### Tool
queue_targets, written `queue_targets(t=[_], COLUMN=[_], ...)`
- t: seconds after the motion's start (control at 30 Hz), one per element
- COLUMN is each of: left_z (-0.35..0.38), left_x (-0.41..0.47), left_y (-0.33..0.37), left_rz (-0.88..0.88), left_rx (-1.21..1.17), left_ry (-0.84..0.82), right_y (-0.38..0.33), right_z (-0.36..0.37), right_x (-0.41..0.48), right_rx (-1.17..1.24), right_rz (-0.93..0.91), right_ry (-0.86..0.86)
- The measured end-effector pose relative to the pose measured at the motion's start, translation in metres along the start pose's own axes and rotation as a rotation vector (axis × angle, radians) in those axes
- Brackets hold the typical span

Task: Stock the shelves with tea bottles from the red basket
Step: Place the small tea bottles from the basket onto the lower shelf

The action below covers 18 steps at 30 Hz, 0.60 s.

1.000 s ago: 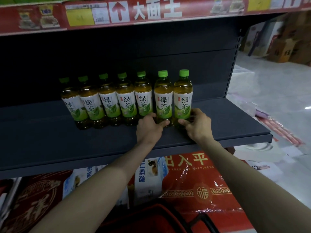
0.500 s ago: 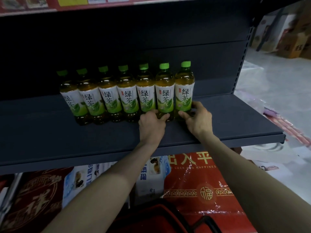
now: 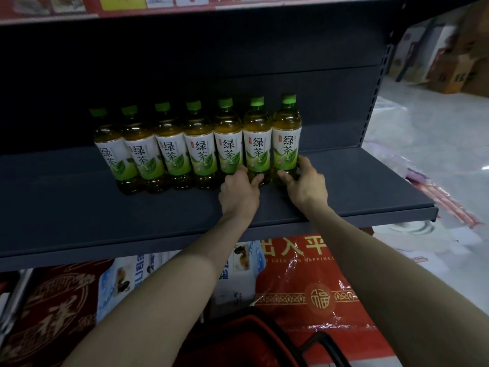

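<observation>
Several green-tea bottles with green caps and white-green labels stand upright in one tight row on the dark grey shelf [image 3: 79, 207]. My left hand [image 3: 239, 193] grips the base of the second bottle from the right [image 3: 257, 144]. My right hand [image 3: 304, 185] wraps around the base of the rightmost bottle [image 3: 287, 139]. The red basket [image 3: 238, 343] with a black handle shows at the bottom edge, below my arms; its inside is hidden.
The shelf has bare surface left of the row and to its right up to the end. A red price strip [image 3: 158, 6] runs overhead. Red packaged mats [image 3: 317, 287] hang below the shelf. Cardboard boxes [image 3: 449, 72] stand on the pale floor far right.
The two right-hand bottles have been pushed back and left, closing up flush with the row. Both hands followed them, still at their bases. My view tilted down slightly.
</observation>
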<state>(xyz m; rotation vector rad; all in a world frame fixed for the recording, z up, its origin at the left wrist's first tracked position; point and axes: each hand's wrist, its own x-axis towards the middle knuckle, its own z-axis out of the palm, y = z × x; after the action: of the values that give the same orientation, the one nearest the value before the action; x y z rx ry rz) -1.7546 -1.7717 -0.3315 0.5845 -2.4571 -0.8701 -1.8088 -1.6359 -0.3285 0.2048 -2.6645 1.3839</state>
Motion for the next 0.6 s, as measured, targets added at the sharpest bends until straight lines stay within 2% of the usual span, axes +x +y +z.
queue_targets(t=[0.13,0.23,0.43,0.6], left_z=[-0.008,-0.018,-0.064,-0.098], left_x=[-0.004,-0.017,-0.073,-0.126], left_y=[0.000,-0.003,-0.019,-0.046], left_rz=[-0.044,-0.025,0.078,0.053], left_rx=[-0.046,-0.162,-0.302,-0.382], left_ry=[-0.055,-0.083,-0.104,-0.182], right_y=[-0.009,-0.015,-0.021,-0.029], right_z=[-0.005,-0.009,-0.005,-0.002], right_x=[-0.009,-0.034,-0.113,-0.174], right_rx=[-0.033,0.045,0.078,0.170], right_rz=[-0.008,0.013,-0.185,-0.229], right_ry=[-0.053,-0.008,-0.008,-0.077])
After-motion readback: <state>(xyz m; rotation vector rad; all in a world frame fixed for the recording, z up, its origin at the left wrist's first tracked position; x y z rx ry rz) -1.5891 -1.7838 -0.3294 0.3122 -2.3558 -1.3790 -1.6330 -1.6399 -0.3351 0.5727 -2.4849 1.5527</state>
